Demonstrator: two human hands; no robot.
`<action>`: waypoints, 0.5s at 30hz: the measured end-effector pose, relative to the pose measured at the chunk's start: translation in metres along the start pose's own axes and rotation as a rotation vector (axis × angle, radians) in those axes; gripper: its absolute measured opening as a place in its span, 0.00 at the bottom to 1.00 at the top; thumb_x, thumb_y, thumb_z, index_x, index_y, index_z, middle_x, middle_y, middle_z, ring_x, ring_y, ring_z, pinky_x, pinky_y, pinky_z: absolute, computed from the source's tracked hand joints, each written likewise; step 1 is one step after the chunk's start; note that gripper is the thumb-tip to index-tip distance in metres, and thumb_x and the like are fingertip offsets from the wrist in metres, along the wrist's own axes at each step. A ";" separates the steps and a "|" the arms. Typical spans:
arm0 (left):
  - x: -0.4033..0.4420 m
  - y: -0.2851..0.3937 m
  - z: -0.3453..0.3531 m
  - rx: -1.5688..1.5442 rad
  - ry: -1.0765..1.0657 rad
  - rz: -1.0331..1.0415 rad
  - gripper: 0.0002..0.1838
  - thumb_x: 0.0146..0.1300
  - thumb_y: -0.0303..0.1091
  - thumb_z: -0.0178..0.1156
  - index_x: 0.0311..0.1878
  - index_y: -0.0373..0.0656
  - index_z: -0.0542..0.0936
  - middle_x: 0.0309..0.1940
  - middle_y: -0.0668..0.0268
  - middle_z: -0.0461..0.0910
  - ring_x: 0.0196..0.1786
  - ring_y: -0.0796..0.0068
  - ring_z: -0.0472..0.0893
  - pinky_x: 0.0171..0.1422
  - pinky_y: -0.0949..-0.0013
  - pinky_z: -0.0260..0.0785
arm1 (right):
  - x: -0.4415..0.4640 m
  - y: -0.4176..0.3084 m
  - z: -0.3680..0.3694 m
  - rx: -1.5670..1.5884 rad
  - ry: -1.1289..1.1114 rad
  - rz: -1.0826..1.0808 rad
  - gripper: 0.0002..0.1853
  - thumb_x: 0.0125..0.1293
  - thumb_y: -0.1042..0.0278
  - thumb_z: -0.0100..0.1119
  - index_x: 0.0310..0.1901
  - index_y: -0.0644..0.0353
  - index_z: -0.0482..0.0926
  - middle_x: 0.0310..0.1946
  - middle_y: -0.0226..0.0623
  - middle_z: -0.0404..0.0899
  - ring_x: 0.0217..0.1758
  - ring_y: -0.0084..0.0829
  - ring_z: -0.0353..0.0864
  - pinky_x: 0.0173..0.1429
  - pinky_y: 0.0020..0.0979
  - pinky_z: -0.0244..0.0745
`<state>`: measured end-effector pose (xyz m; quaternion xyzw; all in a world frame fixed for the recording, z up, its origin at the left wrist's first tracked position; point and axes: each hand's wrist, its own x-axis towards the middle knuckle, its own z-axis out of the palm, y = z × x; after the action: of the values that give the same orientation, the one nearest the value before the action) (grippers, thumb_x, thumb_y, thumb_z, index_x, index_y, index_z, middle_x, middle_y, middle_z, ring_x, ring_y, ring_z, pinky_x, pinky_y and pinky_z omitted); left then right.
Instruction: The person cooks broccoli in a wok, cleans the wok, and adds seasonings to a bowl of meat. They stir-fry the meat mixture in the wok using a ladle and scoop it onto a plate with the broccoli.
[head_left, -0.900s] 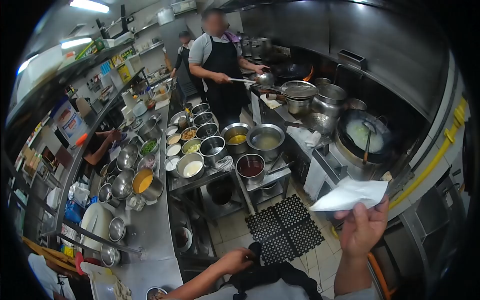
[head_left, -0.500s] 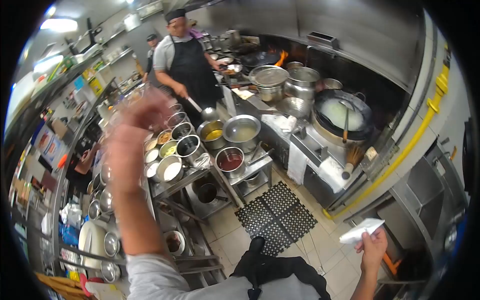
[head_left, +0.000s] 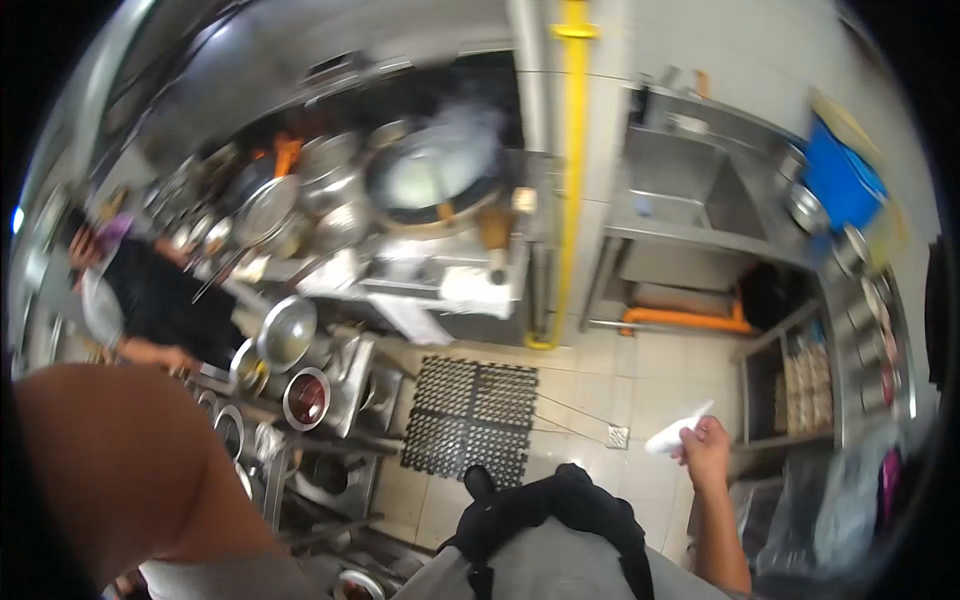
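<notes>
Left arm [head_left: 120, 460]: bent, at 8 o'clock, very near to the camera; the left hand lies outside the view, so I cannot tell its grip.
Sink unit [head_left: 690, 235]: at 2 o'clock, near the yellow pipe [head_left: 572, 200].
Floor mat [head_left: 450, 400]: black, at 6 o'clock, on pale tiles [head_left: 580, 385].
Wok [head_left: 400, 205]: between 11 and 12 o'clock, with whitish liquid [head_left: 410, 180] inside.
Right hand [head_left: 708, 450]: at 4 o'clock, thumb and fingers closed on the sheet.
White sheet [head_left: 665, 437]: at 4 o'clock, pinched, slanted; paper or cloth, I cannot tell.
</notes>
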<state>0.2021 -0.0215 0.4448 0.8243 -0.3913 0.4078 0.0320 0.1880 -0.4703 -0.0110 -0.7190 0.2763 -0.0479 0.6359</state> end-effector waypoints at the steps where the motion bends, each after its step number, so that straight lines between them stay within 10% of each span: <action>1: 0.005 0.002 0.012 -0.047 -0.003 0.013 0.32 0.63 0.48 0.55 0.61 0.30 0.69 0.52 0.56 0.75 0.52 0.65 0.74 0.60 0.62 0.63 | 0.003 0.010 -0.013 0.014 -0.006 -0.032 0.07 0.59 0.79 0.57 0.30 0.60 0.68 0.19 0.32 0.73 0.16 0.24 0.73 0.17 0.26 0.65; 7: 0.050 0.016 0.118 -0.485 -0.108 0.099 0.33 0.64 0.49 0.56 0.63 0.30 0.67 0.55 0.54 0.74 0.57 0.63 0.73 0.65 0.60 0.61 | 0.040 0.124 -0.104 -0.559 0.489 -0.399 0.09 0.53 0.71 0.66 0.34 0.64 0.78 0.27 0.42 0.80 0.30 0.34 0.81 0.39 0.34 0.75; 15: 0.085 0.040 0.244 -0.963 -0.443 -0.059 0.36 0.65 0.50 0.57 0.67 0.31 0.64 0.60 0.52 0.72 0.63 0.61 0.71 0.71 0.58 0.57 | 0.035 0.257 -0.302 0.237 1.031 0.414 0.15 0.59 0.72 0.57 0.47 0.64 0.70 0.25 0.45 0.79 0.21 0.33 0.79 0.19 0.35 0.73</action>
<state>0.3639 -0.1928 0.3311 0.7934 -0.5082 -0.0029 0.3351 0.0040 -0.7646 -0.2059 -0.4573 0.6789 -0.2977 0.4912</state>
